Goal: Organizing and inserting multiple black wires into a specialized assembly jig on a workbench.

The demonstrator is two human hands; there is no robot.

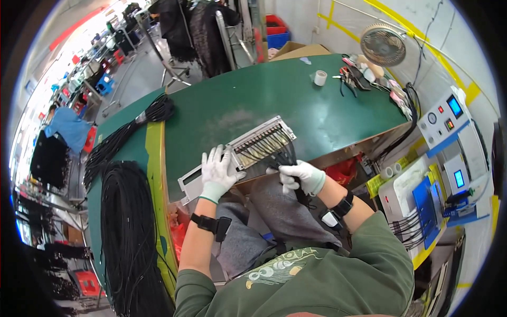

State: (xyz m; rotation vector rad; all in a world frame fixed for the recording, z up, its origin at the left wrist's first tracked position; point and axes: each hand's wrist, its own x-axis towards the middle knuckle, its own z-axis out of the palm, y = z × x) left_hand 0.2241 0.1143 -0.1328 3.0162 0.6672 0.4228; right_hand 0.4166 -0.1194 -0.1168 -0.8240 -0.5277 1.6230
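Note:
A long metal fixture lies slantwise near the front edge of the green table. Several black cords sit side by side in its slots and gather into a bunch at its right end. My left hand, in a white glove, rests on the fixture's left part with its fingers spread. In the same kind of glove, my right hand is closed around the bunch of black cords just off the table edge. The cords' loose ends hang down below that hand over my lap.
At the left lie a large coil of black cords and a tied bundle. A white tape roll, pliers and other tools are at the back right. A fan and machines with screens stand along the right wall.

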